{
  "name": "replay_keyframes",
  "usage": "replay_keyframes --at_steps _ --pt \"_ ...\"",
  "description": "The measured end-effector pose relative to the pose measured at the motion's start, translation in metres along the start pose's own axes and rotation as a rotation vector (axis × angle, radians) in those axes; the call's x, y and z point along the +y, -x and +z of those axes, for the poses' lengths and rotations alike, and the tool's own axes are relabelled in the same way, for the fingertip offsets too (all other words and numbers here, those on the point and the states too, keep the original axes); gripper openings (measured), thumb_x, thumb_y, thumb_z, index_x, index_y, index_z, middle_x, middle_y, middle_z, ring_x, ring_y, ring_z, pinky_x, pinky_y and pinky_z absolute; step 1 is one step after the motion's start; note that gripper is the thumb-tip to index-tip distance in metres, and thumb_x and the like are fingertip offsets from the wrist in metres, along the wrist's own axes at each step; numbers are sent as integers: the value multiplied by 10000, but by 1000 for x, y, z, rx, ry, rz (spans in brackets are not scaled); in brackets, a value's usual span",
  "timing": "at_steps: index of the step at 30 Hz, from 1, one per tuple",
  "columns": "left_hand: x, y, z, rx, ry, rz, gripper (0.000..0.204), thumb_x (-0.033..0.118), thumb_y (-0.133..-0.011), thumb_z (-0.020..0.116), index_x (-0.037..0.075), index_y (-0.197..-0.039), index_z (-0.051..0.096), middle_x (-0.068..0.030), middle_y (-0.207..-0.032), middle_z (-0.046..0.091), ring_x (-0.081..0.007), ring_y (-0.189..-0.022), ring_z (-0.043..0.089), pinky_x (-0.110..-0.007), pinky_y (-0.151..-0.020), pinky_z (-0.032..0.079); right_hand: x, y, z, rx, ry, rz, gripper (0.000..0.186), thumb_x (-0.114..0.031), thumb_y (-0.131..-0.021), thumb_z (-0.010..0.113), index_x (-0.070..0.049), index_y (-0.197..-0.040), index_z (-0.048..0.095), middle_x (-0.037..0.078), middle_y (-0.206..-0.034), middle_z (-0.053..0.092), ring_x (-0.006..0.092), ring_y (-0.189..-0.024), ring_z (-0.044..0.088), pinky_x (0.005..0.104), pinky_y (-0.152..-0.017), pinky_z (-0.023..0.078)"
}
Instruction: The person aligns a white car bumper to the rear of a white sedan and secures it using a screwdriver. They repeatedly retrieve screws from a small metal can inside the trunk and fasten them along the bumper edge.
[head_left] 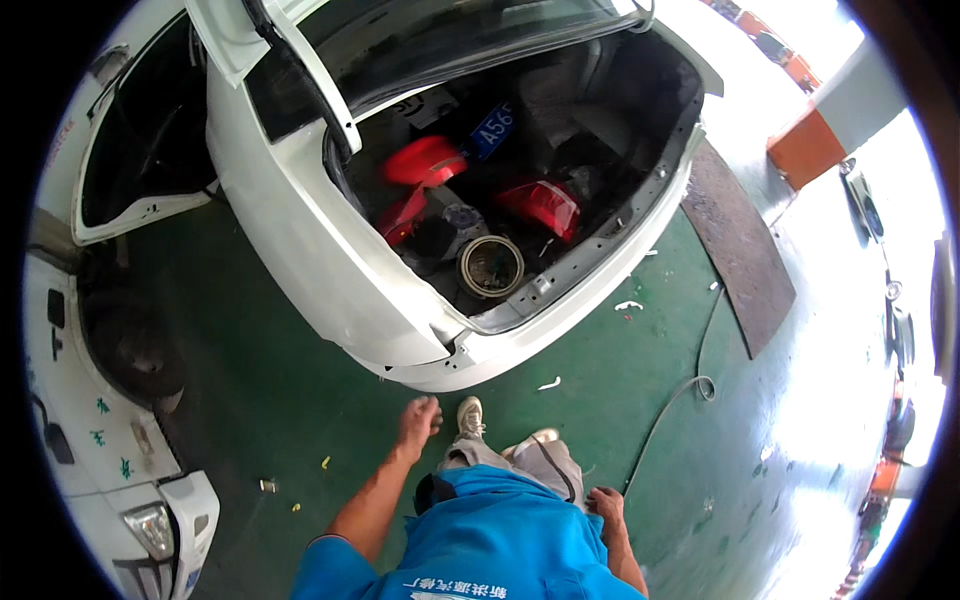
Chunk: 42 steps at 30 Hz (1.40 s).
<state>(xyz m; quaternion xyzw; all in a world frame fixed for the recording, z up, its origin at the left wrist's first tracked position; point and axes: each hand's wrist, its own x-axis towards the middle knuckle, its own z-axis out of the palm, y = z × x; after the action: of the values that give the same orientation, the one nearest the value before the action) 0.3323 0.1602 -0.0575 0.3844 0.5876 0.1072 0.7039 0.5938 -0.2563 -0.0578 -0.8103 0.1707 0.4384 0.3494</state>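
Observation:
A white car stands in front of me with its trunk lid raised. My left hand hangs in the air just short of the rear bumper, its fingers loosely curled and nothing visible in them. Down beside my right thigh is my right hand, with its fingers bent in and no object showing. Inside the trunk lie red tail lights, one at the right and one further left. Close to the trunk sill sits a round pale-rimmed container; its contents are unclear.
A blue license plate lies deeper in the trunk. On the green floor are a thin hose, a dark flat sheet and small scraps. Another white vehicle stands at the left, and an orange-based pillar at the far right.

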Motion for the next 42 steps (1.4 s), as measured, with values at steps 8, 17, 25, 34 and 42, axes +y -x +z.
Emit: replay_keyframes --at_steps 8,17,25,34,42 --pt "40 -32 22 458 465 20 661 578 -961 554 12 -1298 493 -139 -1250 579 -252 -989 629 -456 -899 540 -75 -79 -38 -151 262 -72 336 -170 -870 679 51 -1122 688 144 -935 727 217 -772 709 340 -669 578" --pt "27 -27 78 592 482 32 772 632 -965 492 11 -1420 434 -182 -1325 564 -294 -1062 629 -472 -913 530 -184 -187 -128 -187 150 -162 328 -169 -869 667 49 -1113 650 139 -845 686 217 -646 672 316 -542 537" --pt "9 -24 92 923 432 118 723 555 -986 491 -21 -1422 451 -224 -1391 541 -374 -1206 580 -453 -991 470 -256 -245 -130 -353 355 -203 305 -162 -868 673 47 -1089 660 133 -852 682 217 -643 670 319 -538 528" --pt "74 -69 65 1338 130 98 788 523 -938 573 -64 -1424 370 -303 -1361 505 -456 -1247 518 -508 -1034 448 -337 -216 -73 -443 510 -379 368 -233 -895 662 25 -1157 645 125 -928 698 211 -741 683 326 -644 553" --pt "83 -74 84 1441 0 213 904 481 -771 760 -9 -1407 344 -245 -1318 525 -455 -1196 547 -532 -977 485 -336 -217 -96 -356 596 -303 364 -182 -880 664 62 -1150 657 131 -917 708 220 -733 684 323 -643 544"
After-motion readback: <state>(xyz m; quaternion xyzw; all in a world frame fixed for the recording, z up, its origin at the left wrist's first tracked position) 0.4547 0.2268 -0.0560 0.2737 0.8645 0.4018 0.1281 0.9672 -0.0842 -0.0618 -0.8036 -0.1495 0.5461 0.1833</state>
